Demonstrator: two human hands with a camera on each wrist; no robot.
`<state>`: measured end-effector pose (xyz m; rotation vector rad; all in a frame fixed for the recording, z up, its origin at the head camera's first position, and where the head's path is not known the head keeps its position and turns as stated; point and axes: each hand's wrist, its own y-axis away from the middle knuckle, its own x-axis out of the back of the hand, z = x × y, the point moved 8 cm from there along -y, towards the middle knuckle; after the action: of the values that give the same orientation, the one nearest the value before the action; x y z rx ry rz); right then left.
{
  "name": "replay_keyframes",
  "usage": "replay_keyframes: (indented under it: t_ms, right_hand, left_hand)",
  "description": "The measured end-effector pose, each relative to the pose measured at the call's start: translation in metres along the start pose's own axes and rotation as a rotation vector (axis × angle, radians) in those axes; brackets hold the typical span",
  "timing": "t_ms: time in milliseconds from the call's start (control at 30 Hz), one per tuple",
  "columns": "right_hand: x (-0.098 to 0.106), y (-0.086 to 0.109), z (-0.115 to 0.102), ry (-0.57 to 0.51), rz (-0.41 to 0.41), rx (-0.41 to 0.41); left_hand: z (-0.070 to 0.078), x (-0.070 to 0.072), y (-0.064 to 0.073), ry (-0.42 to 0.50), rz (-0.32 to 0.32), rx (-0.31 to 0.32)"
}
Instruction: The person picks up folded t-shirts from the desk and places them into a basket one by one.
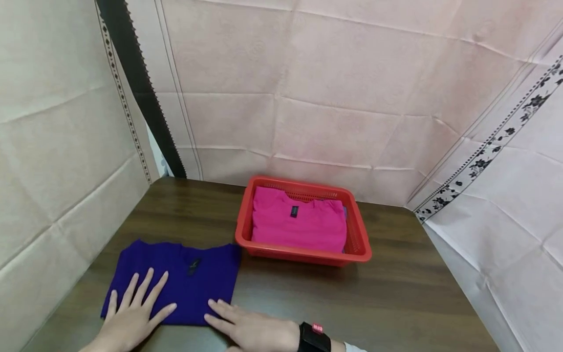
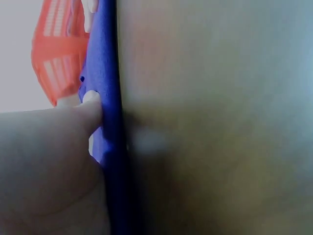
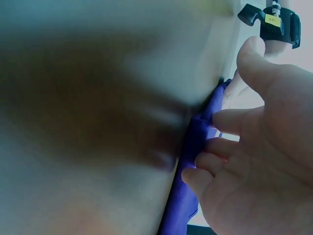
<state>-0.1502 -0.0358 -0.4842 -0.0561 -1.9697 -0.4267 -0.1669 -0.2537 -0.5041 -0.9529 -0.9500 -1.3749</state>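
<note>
A folded dark blue shirt [image 1: 198,288] lies flat on the table, its neckline and dark label toward the back. My left hand [image 1: 132,313] rests on its left part with the fingers spread and straight. At the shirt's front right corner, the fingertips of my right hand [image 1: 255,327] touch the cloth, its fingers extended. In the left wrist view the thumb presses on the blue shirt [image 2: 110,88] near its edge. The right wrist view has the fingers against the side of the blue shirt [image 3: 195,142], with the thumb raised off it.
A red plastic basket [image 1: 303,256] stands behind and to the right of the blue shirt. In it lies a folded pink shirt [image 1: 294,225], with a bit of bluish cloth showing under its right side. The wooden table [image 1: 396,293] meets pale cloth walls [image 1: 330,98] at the back and sides.
</note>
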Motion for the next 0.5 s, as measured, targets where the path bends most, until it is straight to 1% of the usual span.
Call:
replay_keyframes:
  t_ms: [67, 133, 167, 200, 267, 300, 367, 400, 433, 467, 500]
  right_hand:
    - [-0.006, 0.01, -0.009, -0.043, -0.009, 0.071]
    - [-0.012, 0.018, -0.016, -0.087, 0.001, 0.125]
    - [-0.015, 0.022, -0.019, -0.123, 0.008, 0.147]
    - [-0.017, 0.025, -0.021, -0.145, 0.019, 0.166]
    - [-0.02, 0.032, -0.025, -0.217, 0.018, 0.182]
    - [-0.02, 0.035, -0.026, -0.259, 0.017, 0.183]
    - [-0.018, 0.043, -0.027, -0.292, 0.023, 0.181]
    - [-0.015, 0.047, -0.027, -0.254, 0.039, 0.184]
    - [-0.011, 0.051, -0.024, -0.254, 0.057, 0.165]
    - [-0.006, 0.054, -0.02, -0.269, 0.087, 0.125]
    - [0.0, 0.058, -0.013, -0.326, 0.122, 0.065]
  left_hand:
    - [0.002, -0.006, 0.014, -0.019, 0.011, 0.029]
    - [0.003, -0.012, 0.025, -0.044, 0.048, 0.042]
    - [0.004, -0.014, 0.03, -0.055, 0.07, 0.043]
    - [0.006, -0.014, 0.034, -0.077, 0.107, 0.038]
    - [0.009, -0.011, 0.041, -0.127, 0.154, 0.012]
    - [0.01, -0.007, 0.044, -0.149, 0.176, -0.015]
    - [0.011, 0.007, 0.045, -0.135, 0.215, -0.101]
    - [0.009, 0.016, 0.045, -0.11, 0.236, -0.143]
    - [0.005, 0.025, 0.044, -0.069, 0.224, -0.158]
    - [-0.002, 0.035, 0.042, -0.024, 0.21, -0.155]
    - [-0.012, 0.045, 0.041, 0.025, 0.197, -0.14]
